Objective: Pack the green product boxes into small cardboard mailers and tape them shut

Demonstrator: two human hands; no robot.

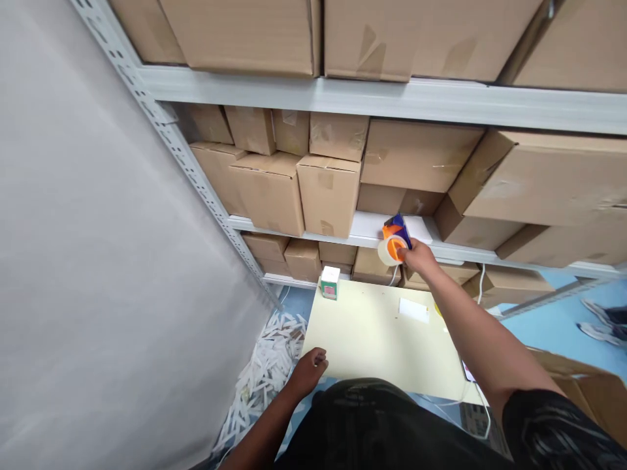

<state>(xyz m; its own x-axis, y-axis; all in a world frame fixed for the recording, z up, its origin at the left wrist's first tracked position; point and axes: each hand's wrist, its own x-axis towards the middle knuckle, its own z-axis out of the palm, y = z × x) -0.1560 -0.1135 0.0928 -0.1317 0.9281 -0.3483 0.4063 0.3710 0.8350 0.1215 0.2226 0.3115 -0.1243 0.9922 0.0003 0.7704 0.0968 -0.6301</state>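
Note:
My right hand [415,256] reaches out to the edge of the middle shelf, its fingers closed on a tape dispenser [396,236]. The dispenser is orange and dark blue and carries a roll of clear tape. Down by the near left edge of the pale yellow table [362,333], my left hand [311,367] hangs with its fingers curled and nothing visible in them. A small green and white box [330,282] stands upright at the table's far left corner. On the right half of the tabletop lies a white card [414,310].
Metal shelving [343,93] full of cardboard boxes [328,192] rises beyond the table. White paper strips [272,349] cover the floor at left beside a grey wall [122,261]. An open carton [582,385] stands at right. Another person's shoes [602,326] show at far right.

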